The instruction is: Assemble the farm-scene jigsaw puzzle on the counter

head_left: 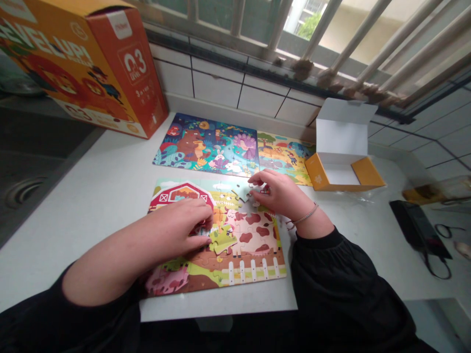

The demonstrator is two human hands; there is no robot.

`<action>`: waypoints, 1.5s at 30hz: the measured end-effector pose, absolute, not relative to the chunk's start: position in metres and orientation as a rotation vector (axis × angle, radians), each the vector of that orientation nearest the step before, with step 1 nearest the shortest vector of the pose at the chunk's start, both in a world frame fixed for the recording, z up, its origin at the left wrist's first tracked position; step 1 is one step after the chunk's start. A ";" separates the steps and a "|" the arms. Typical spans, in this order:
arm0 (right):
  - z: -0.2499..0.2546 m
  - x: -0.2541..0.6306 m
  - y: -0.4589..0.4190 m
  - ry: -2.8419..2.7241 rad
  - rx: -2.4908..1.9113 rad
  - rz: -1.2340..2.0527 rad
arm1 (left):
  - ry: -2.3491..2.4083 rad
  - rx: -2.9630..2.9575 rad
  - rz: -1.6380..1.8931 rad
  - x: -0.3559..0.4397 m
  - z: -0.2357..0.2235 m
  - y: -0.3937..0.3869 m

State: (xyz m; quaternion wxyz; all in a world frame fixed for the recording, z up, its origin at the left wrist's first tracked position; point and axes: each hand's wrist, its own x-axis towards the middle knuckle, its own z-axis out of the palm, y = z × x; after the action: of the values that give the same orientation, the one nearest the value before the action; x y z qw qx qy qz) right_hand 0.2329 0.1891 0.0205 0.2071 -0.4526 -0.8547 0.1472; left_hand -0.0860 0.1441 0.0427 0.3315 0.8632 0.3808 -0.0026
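Observation:
A farm jigsaw puzzle point(253, 255) with a red barn, a spotted cow and a white fence lies flat on the white counter point(110, 196). My left hand point(180, 228) rests on its middle, fingers curled over a loose green piece point(222, 239). My right hand point(279, 193), with a thin bracelet at the wrist, pinches a small puzzle piece point(245, 189) at the puzzle's upper right edge. Both arms wear black sleeves.
Two finished puzzles lie behind: a jungle one point(206, 144) and a yellow one point(285, 157). A big orange puzzle box point(84, 63) stands at the back left. A small open orange box point(344, 169) sits at right, a black device point(419, 225) beyond it. A tiled wall and barred window run behind.

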 end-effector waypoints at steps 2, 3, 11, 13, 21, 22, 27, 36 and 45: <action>0.018 0.234 0.190 -2.333 -1.294 0.383 | 0.996 2.256 -0.006 -0.086 0.043 0.143; 0.018 0.234 0.190 -2.317 -1.306 0.372 | 0.998 2.256 -0.008 -0.086 0.043 0.143; 0.020 0.220 0.184 -2.495 -1.209 0.446 | 1.013 2.252 -0.035 -0.085 0.045 0.143; 0.020 0.218 0.183 -2.486 -1.212 0.463 | 1.020 2.253 -0.034 -0.085 0.046 0.143; 0.021 0.216 0.179 -2.475 -1.184 0.552 | 1.018 2.257 -0.032 -0.085 0.044 0.144; 0.021 0.217 0.179 -2.466 -1.193 0.563 | 1.019 2.257 -0.031 -0.086 0.043 0.144; 0.023 0.220 0.180 -2.339 -1.185 0.544 | 1.043 2.266 -0.033 -0.085 0.045 0.142; 0.009 0.228 0.192 -2.458 -1.152 0.388 | 1.055 2.266 -0.043 -0.083 0.047 0.141; 0.009 0.227 0.192 -2.480 -1.043 0.405 | 1.063 2.265 -0.027 -0.084 0.046 0.140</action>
State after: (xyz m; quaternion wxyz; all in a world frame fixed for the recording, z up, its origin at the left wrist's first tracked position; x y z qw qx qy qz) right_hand 0.2271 0.1922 0.0089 0.2088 -0.3751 -0.8914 0.1454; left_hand -0.0836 0.1402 0.0462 0.3142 0.8594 0.4034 -0.0103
